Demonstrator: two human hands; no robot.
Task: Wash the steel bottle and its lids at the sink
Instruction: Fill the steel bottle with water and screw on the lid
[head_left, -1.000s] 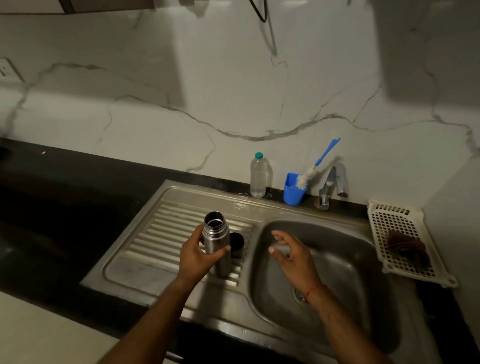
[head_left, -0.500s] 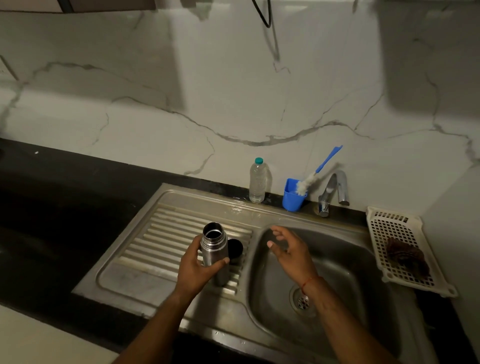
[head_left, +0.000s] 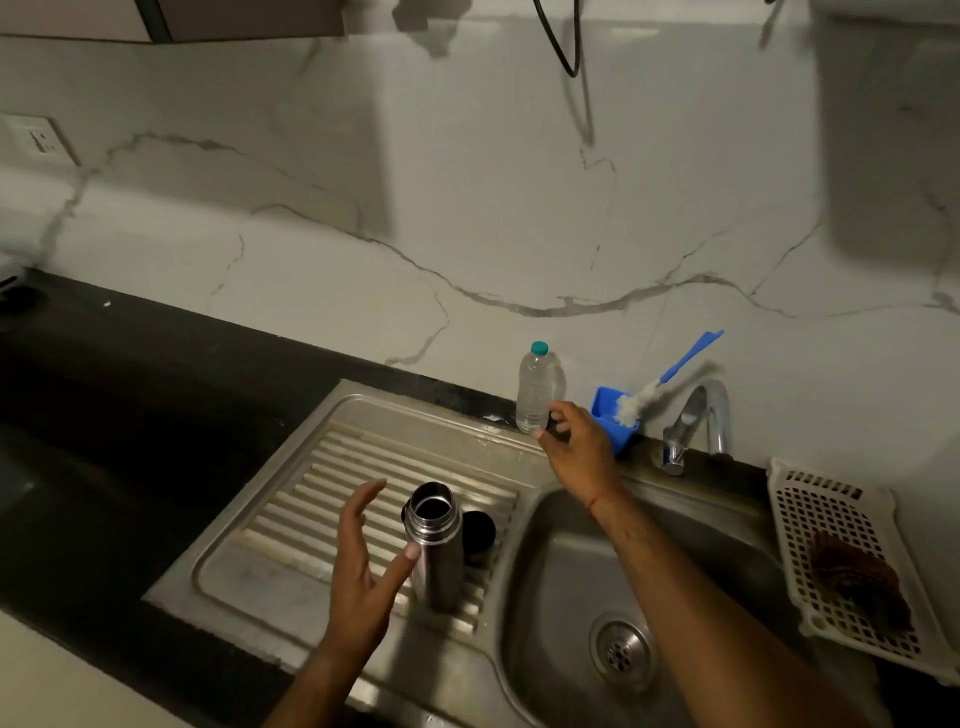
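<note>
Left hand (head_left: 363, 566): fingers straight and spread, holding nothing. The thumb tip lies against or just beside the upright, uncapped cylindrical stainless-steel bottle (head_left: 436, 551), which stands on the ribbed steel drainboard (head_left: 291, 519) to the right of those fingers. A round black lid (head_left: 479, 530) sits just beyond the bottle. Right hand (head_left: 576, 449): fingers loosely parted, empty, tips at the base of a clear plastic bottle with a teal cap (head_left: 537, 384); contact cannot be told. Right of these fingers stands a blue plastic cup (head_left: 602, 408) holding a blue-handled white brush (head_left: 631, 405).
</note>
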